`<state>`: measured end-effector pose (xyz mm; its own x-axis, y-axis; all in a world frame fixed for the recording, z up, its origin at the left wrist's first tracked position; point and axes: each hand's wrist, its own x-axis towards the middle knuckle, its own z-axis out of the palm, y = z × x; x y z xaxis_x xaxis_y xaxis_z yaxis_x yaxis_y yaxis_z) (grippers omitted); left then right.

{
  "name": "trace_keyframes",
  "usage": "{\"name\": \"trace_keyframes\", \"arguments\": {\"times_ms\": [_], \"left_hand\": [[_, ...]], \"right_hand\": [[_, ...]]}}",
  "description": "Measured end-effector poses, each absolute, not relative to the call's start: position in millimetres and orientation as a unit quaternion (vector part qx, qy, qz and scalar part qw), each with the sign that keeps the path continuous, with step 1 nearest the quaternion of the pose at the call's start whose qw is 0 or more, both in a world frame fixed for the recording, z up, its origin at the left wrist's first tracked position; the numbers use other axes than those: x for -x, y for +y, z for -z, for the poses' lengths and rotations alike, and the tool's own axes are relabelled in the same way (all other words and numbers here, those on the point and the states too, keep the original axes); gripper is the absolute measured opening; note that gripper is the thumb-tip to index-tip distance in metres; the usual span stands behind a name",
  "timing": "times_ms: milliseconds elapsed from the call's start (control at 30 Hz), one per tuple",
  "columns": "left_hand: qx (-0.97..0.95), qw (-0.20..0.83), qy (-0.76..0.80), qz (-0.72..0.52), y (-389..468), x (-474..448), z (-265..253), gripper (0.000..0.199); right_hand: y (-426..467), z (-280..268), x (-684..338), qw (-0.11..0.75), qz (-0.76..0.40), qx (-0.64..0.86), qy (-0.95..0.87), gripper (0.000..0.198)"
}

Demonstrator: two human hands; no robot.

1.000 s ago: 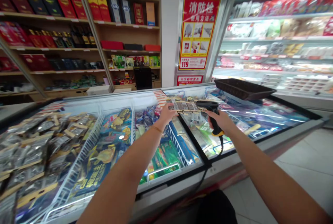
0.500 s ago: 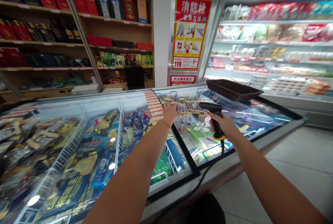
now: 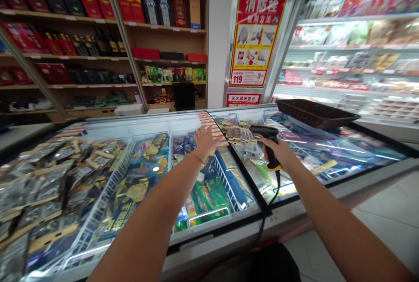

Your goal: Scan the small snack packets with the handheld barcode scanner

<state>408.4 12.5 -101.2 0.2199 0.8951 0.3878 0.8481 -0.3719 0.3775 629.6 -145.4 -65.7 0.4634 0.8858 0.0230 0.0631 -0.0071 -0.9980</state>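
Observation:
My right hand (image 3: 285,155) is wrapped around the grip of a black handheld barcode scanner (image 3: 271,144) with a yellow-trimmed base. Its cable hangs down over the freezer's front edge. Just left of the scanner head, several small brown-edged food packets (image 3: 242,134) appear above the right-hand glass; whether my right fingers touch them I cannot tell. My left hand (image 3: 205,141) has its fingers spread, holding nothing, beside an orange-and-white striped strip (image 3: 209,120) on the glass lid. Beneath the lid lie bagged frozen foods, with green bags (image 3: 209,197) in a white wire basket.
A dark brown tray (image 3: 317,114) rests on the freezer's far right. Many brown-edged packets (image 3: 49,181) fill the left compartment, next to a wire divider (image 3: 101,194). Shelves of boxes and bottles, a red poster (image 3: 258,37) and a lit display fridge (image 3: 353,59) stand behind.
The view has turned left. My left hand has moved left across the striped strip. My right hand has shifted left over the freezer, still gripping the scanner.

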Motion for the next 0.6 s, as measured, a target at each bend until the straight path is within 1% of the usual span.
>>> {"name": "trace_keyframes", "arguments": {"times_ms": [100,200,367,467,600], "left_hand": [[-0.750,0.019,0.597,-0.284,14,-352,92,0.063],[-0.720,-0.010,0.633,-0.286,13,-294,81,0.063],[-0.654,-0.055,0.704,-0.270,16,-194,51,0.058],[-0.594,-0.080,0.757,-0.259,17,-128,30,0.054],[-0.510,-0.104,0.823,-0.227,13,-41,11,0.056]], "right_hand": [[-132,64,-588,0.592,-0.368,0.596,-0.399,0.030],[-121,62,-543,0.587,-0.401,0.566,-0.417,0.030],[-110,60,-477,0.583,-0.436,0.534,-0.430,0.031],[-103,66,-454,0.583,-0.453,0.507,-0.446,0.036],[-95,84,-442,0.574,-0.467,0.488,-0.463,0.039]]}}
